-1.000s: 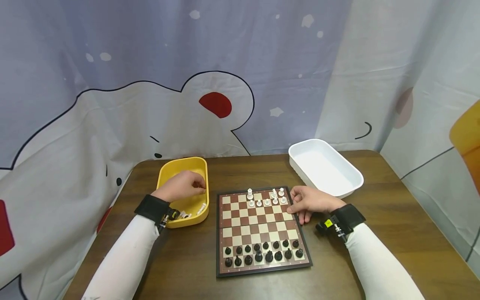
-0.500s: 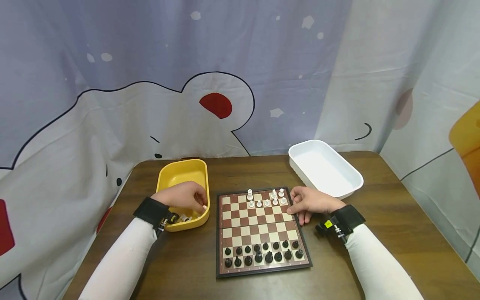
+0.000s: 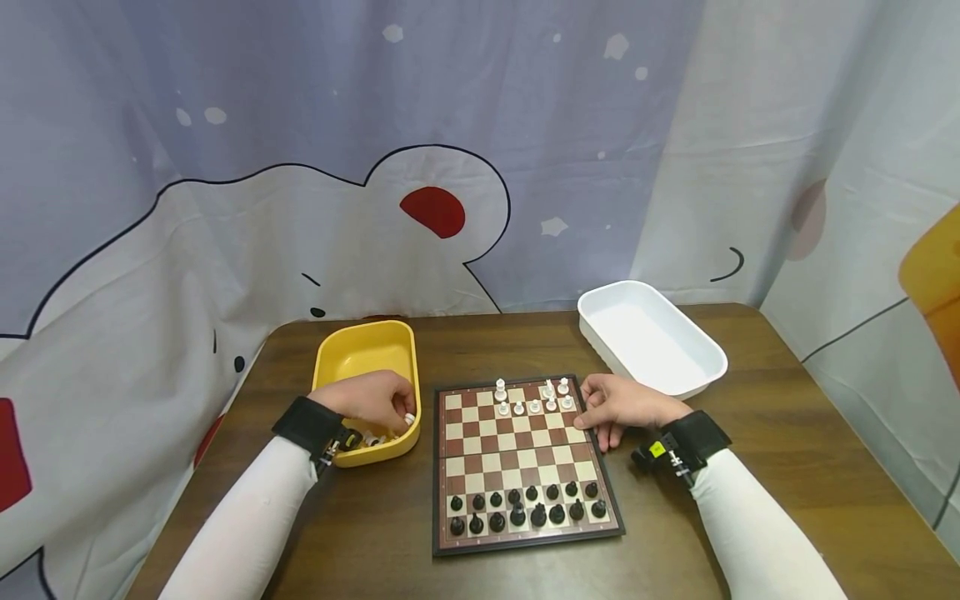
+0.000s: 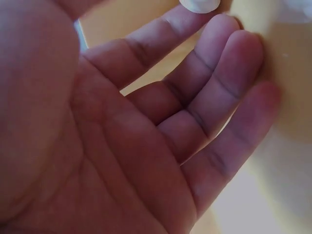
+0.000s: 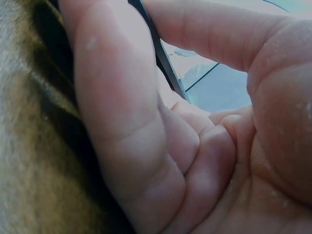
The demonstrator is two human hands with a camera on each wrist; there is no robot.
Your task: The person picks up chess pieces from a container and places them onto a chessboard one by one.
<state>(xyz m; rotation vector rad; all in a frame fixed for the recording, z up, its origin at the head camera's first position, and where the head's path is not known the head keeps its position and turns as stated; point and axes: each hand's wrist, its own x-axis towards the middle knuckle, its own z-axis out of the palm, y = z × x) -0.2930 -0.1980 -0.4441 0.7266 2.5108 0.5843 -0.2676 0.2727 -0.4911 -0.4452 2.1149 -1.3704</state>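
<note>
Over the yellow tray (image 3: 327, 360), my left hand (image 3: 367, 396) pinches a white chess piece (image 3: 409, 418) at its fingertips, low by the right wall. The base of that piece (image 4: 200, 4) shows at the top of the left wrist view, against the index finger; its kind is hidden. My right hand (image 3: 618, 404) grips the right edge of the chessboard (image 3: 525, 442), thumb on top, other fingers curled by the side. The board's dark edge (image 5: 170, 80) lies between thumb and fingers in the right wrist view. White pieces (image 3: 535, 406) stand at the far right of the board.
Two rows of black pieces (image 3: 517, 514) stand along the board's near side. More white pieces (image 3: 372, 439) lie in the tray's near end. A white tray (image 3: 651, 337) sits at the back right of the wooden table (image 3: 360, 533). A curtain (image 3: 300, 100) hangs behind.
My left hand has come down and nearer inside the yellow tray, and a white chess piece now shows at its fingertips. The right hand stays on the board's edge.
</note>
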